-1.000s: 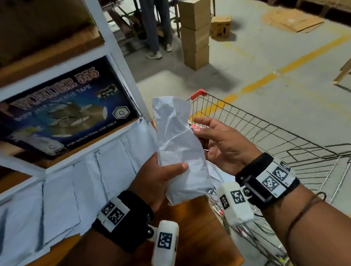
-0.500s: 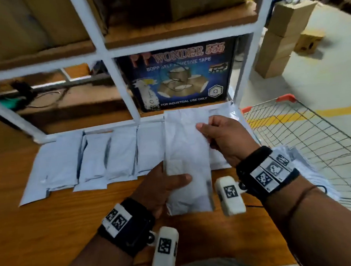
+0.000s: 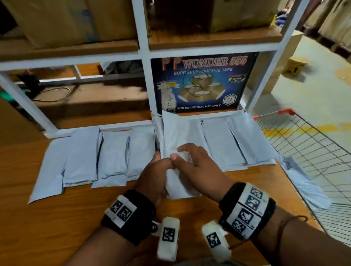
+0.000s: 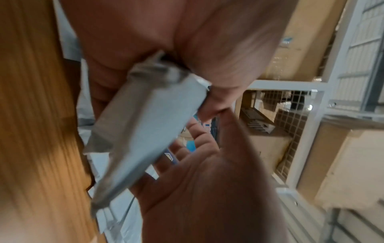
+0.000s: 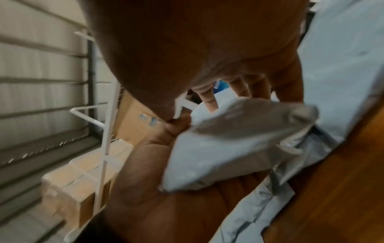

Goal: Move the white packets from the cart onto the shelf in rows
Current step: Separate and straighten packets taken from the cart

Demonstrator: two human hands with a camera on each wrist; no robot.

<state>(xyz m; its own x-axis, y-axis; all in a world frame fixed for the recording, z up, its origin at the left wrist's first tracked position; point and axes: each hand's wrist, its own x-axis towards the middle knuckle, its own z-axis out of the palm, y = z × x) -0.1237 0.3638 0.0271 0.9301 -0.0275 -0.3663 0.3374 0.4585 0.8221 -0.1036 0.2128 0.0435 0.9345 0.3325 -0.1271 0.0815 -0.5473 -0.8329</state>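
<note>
Head view: half a second earlier the packet (image 3: 177, 153) had been held flat above the row of packets (image 3: 112, 154); now it stood tilted on its long edge in the gap at the middle of that row, its far end at twelve o'clock against the tape box (image 3: 200, 82). The left hand (image 3: 154, 174) and right hand (image 3: 194, 168) had closed together on its near end, thumbs touching. The shelf board (image 3: 53, 230) carried four packets toward nine o'clock and about three toward three o'clock. The cart (image 3: 314, 156) sat at three o'clock, with another packet at its edge. That suggested the packet was being slotted in, the row nearly filled.

Left wrist view: blurred, but the left hand's fingers (image 4: 187, 144) curled under the packet while the thumb pressed on top.

Right wrist view: the right hand (image 5: 187, 65) pinched the crumpled near end from above, the left palm beneath it.
</note>
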